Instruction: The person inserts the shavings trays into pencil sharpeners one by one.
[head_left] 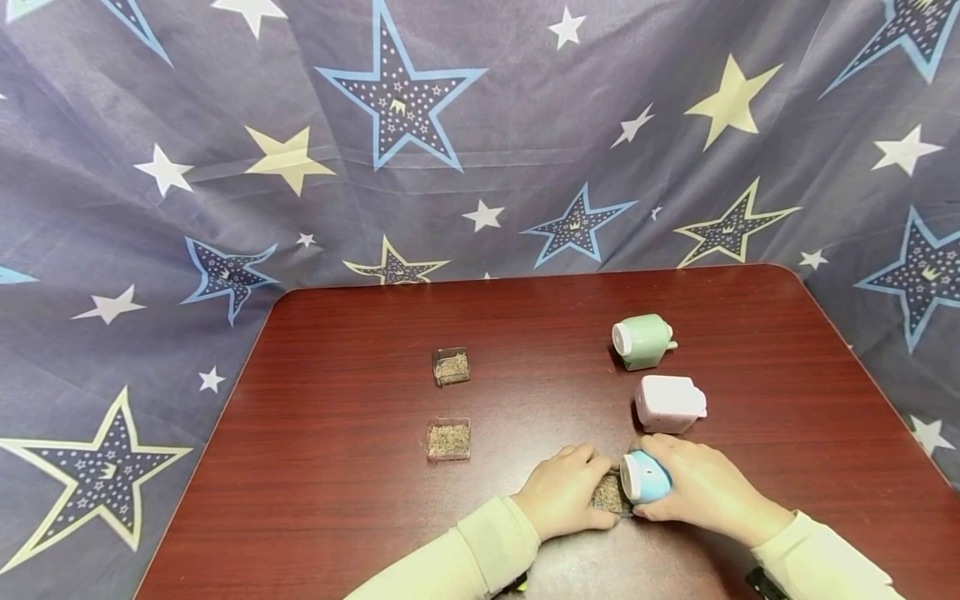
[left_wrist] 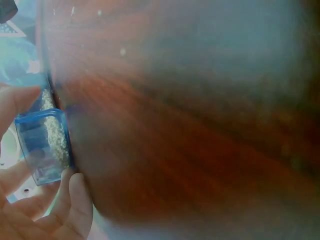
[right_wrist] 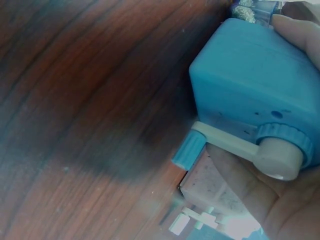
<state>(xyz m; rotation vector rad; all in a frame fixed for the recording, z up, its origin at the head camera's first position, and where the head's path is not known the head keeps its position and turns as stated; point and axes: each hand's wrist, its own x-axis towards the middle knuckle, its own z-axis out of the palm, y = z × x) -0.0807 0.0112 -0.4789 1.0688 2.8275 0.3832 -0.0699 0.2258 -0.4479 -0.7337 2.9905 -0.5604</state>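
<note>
My right hand grips a blue crank pencil sharpener, which lies on its side with its white round front facing left. In the right wrist view its pale crank with a blue knob shows beside my palm. Just left of the sharpener, my left hand holds a clear shavings drawer between thumb and fingers. Pencil shavings lie in that drawer in the left wrist view. Drawer and sharpener are close together; whether they touch I cannot tell.
Beyond my right hand lie a pink sharpener and a green sharpener. Left of centre, two more clear drawers, a near one and a far one, hold shavings. A star-patterned curtain hangs behind the red-brown table.
</note>
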